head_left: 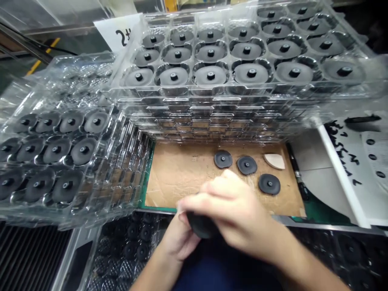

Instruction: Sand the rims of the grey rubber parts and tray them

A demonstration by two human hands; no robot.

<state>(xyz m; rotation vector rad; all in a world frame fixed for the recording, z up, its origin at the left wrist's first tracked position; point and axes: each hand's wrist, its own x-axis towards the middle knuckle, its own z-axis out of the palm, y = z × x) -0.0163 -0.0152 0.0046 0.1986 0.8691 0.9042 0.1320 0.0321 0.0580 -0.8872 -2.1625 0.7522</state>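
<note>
I have my two hands together over the near edge of one cardboard sheet. My right hand is above, its fingers bent and closed on one black disc. My left hand is below and to the left, curled about the same disc, with its fingers partly hidden. The disc is between the two hands, and only its lower part can be seen.

On the cardboard, beyond my right hand, there lie three loose discs, well apart from the edge of the big tray. Near them is one pale wedge, and at the right side of the sheet lies one black pen.

Behind the cardboard stands one stack of clear trays. In its top tray I count three rows of six discs, and two more in the row behind, so twenty I can see. To the left, the second stack shows eleven discs on top: four, four and three. One white paper stands behind the trays.
</note>
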